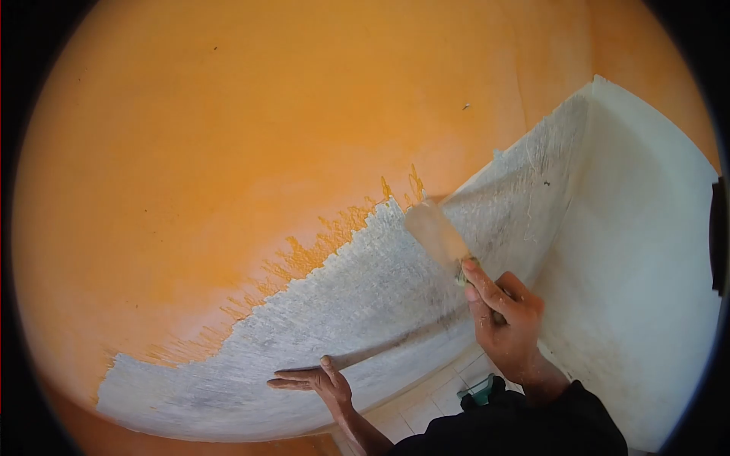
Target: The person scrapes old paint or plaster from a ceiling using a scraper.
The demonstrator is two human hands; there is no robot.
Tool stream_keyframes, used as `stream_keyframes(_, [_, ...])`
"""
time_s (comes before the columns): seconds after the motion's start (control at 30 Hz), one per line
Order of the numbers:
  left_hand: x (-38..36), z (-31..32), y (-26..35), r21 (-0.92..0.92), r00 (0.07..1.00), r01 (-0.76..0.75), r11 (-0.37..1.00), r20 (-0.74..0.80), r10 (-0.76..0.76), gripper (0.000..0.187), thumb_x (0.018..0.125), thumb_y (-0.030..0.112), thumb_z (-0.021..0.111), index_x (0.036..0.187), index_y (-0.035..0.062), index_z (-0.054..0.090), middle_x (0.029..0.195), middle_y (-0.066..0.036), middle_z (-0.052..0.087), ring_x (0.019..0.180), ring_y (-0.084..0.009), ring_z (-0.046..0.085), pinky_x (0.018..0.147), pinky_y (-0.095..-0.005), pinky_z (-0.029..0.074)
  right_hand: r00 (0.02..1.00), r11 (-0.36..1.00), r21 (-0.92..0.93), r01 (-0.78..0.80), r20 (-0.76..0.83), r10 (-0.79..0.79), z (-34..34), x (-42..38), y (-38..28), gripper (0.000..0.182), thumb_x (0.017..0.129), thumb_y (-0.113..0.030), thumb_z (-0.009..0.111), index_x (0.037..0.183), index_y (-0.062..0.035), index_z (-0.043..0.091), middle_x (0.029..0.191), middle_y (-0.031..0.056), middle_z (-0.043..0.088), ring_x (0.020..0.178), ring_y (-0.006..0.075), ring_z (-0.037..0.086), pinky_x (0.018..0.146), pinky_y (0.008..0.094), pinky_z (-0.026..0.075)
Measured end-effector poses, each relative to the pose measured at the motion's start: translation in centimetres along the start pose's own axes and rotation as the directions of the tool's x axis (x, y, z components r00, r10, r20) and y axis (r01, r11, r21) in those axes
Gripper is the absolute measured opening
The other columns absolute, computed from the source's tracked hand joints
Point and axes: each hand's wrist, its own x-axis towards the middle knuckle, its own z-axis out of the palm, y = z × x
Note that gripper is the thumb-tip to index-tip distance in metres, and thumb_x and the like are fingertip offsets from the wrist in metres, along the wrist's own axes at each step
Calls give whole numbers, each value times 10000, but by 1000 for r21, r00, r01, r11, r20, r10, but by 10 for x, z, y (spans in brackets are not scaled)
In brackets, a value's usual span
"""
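My right hand (508, 323) is closed around the handle of a putty knife (437, 232). Its wide blade, a little blurred, overlaps the ragged border where orange paint (304, 137) meets the bare grey-white wall patch (357, 281). Along that border the paint looks scratched and streaky. Lower down, my left hand (325, 386) is stretched out flat at the grey patch, fingers pointing left and the thumb up, with nothing in it.
To the right, a pale wall (639, 228) meets the scraped one at a corner. Light floor tiles (433, 399) show below, with a green object (480, 389) on them beside my dark clothing. A dark edge (717, 235) stands at the far right.
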Motion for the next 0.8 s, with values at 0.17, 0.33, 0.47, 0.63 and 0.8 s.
stream_keyframes(0.17, [2,-3,-12,26,999,-28,999,16,28,1029,877,661,367,1413,14,-228,1401,-349,-306,1321,-472,-285,1018,-636,-128,1000,1000,27,5,-3,-5,5,-7,9,459,778,-52,717,1209,-185,628,569,36,441,446,113,397,377,265,352])
stream_keyframes(0.33, [4,-2,-10,27,999,-44,999,11,44,1027,876,667,355,1415,9,-220,1398,-363,-295,1320,-477,-283,1010,-652,-119,997,997,36,65,-53,-63,10,12,3,475,771,-53,720,1211,-205,625,564,32,437,441,116,408,376,273,361])
stream_keyframes(0.47, [3,5,-24,36,999,-36,999,-6,36,1035,873,665,367,1414,12,-224,1396,-361,-302,1317,-478,-289,1008,-660,-111,999,1000,19,-10,46,10,6,-9,3,471,767,-59,722,1205,-207,629,561,29,433,431,119,397,373,270,352])
stream_keyframes(0.63, [0,-4,-8,23,1000,10,1000,8,-11,1040,865,691,345,1420,1,-201,1430,-313,-287,1341,-432,-276,1046,-612,-108,997,999,29,-36,64,34,-2,3,0,482,761,-58,727,1211,-201,626,557,34,432,426,120,392,373,269,349])
stream_keyframes(0.8, [-2,-8,11,6,1000,20,1000,18,-20,1030,874,672,351,1421,-13,-190,1439,-312,-270,1348,-425,-267,1053,-600,-103,1000,1000,24,-5,6,5,-5,6,-9,461,759,-52,729,1192,-180,639,571,40,463,431,120,382,376,268,350])
